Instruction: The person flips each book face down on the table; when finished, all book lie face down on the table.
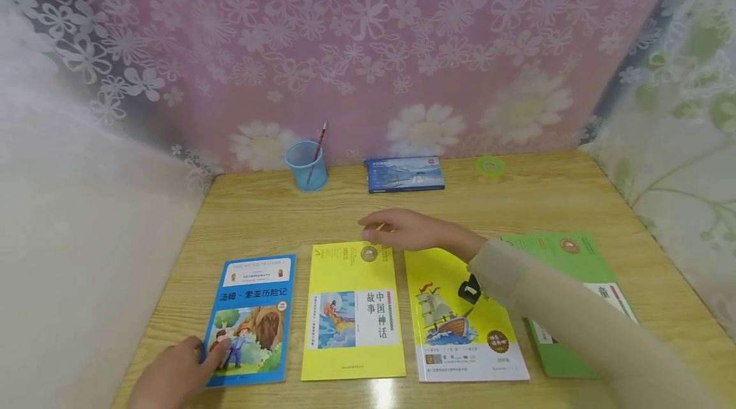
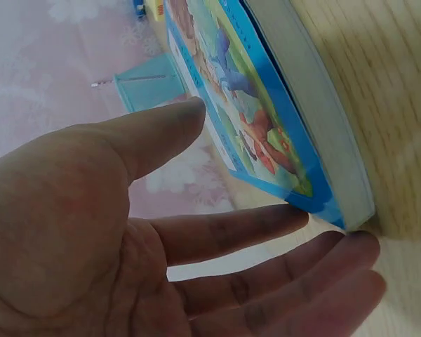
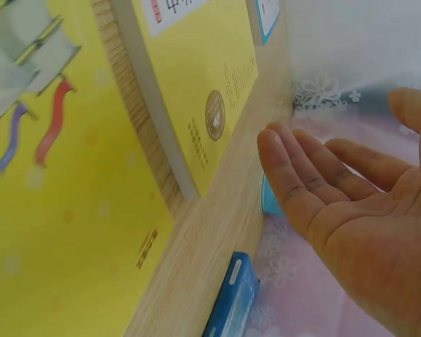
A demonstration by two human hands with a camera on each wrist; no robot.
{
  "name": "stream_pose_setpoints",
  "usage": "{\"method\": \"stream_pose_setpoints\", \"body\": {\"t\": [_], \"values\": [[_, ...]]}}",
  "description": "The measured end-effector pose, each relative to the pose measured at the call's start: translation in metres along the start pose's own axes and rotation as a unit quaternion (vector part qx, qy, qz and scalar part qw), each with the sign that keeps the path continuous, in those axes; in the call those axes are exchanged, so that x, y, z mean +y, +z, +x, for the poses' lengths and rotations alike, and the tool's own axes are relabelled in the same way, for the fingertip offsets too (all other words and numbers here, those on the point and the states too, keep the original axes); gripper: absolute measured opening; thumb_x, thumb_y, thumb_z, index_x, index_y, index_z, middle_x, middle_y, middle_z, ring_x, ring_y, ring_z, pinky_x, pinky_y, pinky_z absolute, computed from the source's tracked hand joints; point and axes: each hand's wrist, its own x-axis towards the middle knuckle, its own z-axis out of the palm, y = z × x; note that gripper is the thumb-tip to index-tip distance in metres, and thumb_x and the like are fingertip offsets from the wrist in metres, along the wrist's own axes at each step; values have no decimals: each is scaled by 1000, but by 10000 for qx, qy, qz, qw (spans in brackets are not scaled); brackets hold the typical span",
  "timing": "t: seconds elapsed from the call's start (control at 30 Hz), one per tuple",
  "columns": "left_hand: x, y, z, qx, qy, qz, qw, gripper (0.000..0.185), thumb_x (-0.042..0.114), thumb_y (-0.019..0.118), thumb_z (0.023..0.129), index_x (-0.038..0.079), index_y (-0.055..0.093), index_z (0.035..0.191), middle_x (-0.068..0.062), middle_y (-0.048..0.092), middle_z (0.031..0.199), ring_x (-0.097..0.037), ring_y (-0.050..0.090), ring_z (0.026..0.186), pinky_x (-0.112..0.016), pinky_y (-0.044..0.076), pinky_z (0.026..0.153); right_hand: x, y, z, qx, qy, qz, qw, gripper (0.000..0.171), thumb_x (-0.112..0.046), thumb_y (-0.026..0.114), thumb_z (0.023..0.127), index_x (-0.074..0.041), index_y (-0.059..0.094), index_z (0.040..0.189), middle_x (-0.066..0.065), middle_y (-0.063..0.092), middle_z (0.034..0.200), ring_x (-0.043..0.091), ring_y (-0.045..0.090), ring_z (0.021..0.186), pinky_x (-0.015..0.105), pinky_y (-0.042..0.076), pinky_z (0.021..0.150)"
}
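Observation:
A blue storybook (image 1: pixel 253 319) lies at the left of a row of books. My left hand (image 1: pixel 175 370) is at its lower left corner, thumb over the cover; the left wrist view shows extended fingers (image 2: pixel 231 235) right at the book's edge. Past the top edge of the yellow book (image 1: pixel 353 358), my right hand (image 1: pixel 397 229) hovers with relaxed fingers and nothing in them. Its forearm reaches across a yellow-and-white book with a ship (image 1: pixel 448 313) and a green book (image 1: pixel 566 358), hiding parts of both.
Along the back of the wooden table (image 1: pixel 259 217) stand a blue mesh cup (image 1: pixel 301 169) with a pencil (image 1: pixel 319 144), a flat blue box (image 1: pixel 405 176) and a roll of green tape (image 1: pixel 490 167). Flowered curtains (image 1: pixel 368 45) hang behind.

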Motion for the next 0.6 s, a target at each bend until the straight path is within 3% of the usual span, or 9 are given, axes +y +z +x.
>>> {"method": "stream_pose_setpoints", "body": {"t": [0.13, 0.27, 0.47, 0.6], "values": [[0, 4, -1, -27, -38, -136, 9999, 103, 80, 49, 96, -20, 60, 120, -28, 72, 98, -36, 69, 83, -56, 60, 81, -4, 5, 19, -207, 78, 565, 9982, 60, -42, 51, 111, -8, 43, 160, 19, 60, 150, 35, 69, 125, 49, 57, 107], [0, 6, -5, -75, -213, -303, 9993, 100, 79, 50, 95, -18, 60, 117, -19, 70, 89, -27, 60, 74, -46, 58, 73, -10, 9, 35, -299, 168, 798, 9962, 59, -42, 50, 111, -8, 45, 159, 22, 61, 148, 36, 71, 121, 49, 58, 106], [-1, 5, -10, -150, -500, -679, 9963, 85, 72, 59, 95, -12, 62, 104, -11, 58, 77, -25, 54, 72, -35, 43, 66, -19, 18, 59, -398, 331, 1109, 9925, 57, -43, 50, 111, -8, 48, 157, 21, 57, 153, 34, 71, 123, 44, 60, 103], [-2, 5, -11, -222, -517, -746, 9956, 87, 77, 64, 89, -9, 61, 102, -11, 56, 77, -25, 54, 73, -35, 42, 67, -21, 29, 76, -437, 361, 1521, 9867, 56, -37, 51, 112, -3, 47, 156, 20, 56, 155, 34, 71, 122, 43, 60, 103]]}}
